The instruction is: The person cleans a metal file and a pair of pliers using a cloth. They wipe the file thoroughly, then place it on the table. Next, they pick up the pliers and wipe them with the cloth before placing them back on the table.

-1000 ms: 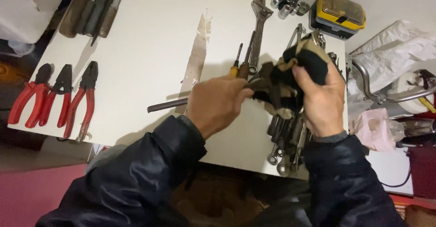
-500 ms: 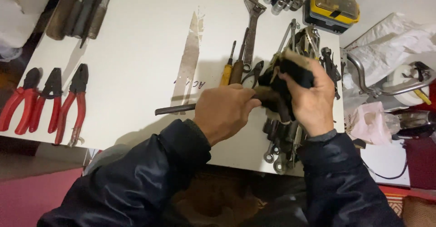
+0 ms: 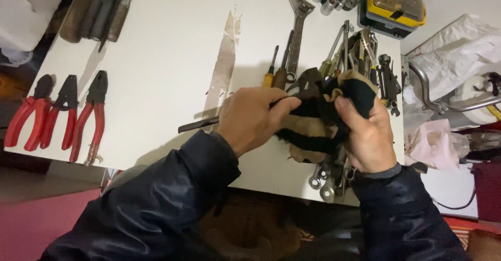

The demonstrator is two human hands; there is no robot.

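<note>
Head view: left hand (image 3: pixel 254 119) closed around dark metal rod (image 3: pixel 198 124), rod end buried in black-and-tan cloth (image 3: pixel 318 128); right hand (image 3: pixel 368 135) bunches cloth tight around it, above white table (image 3: pixel 162 57). Red pliers (image 3: pixel 57 115) in row at left edge, wrenches (image 3: pixel 329 175) heaped under cloth; adjustable wrench (image 3: pixel 297 28), yellow case (image 3: pixel 391 8) at far edge

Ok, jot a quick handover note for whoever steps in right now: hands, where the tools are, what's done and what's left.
Left hand: gripping a dark metal rod over the white table.
Right hand: bunching a black and tan cloth around the rod's other end.
Sorted: three red-handled pliers in a row at the left edge.
Left: the heap of wrenches and screwdrivers under the hands remains unsorted.
</note>
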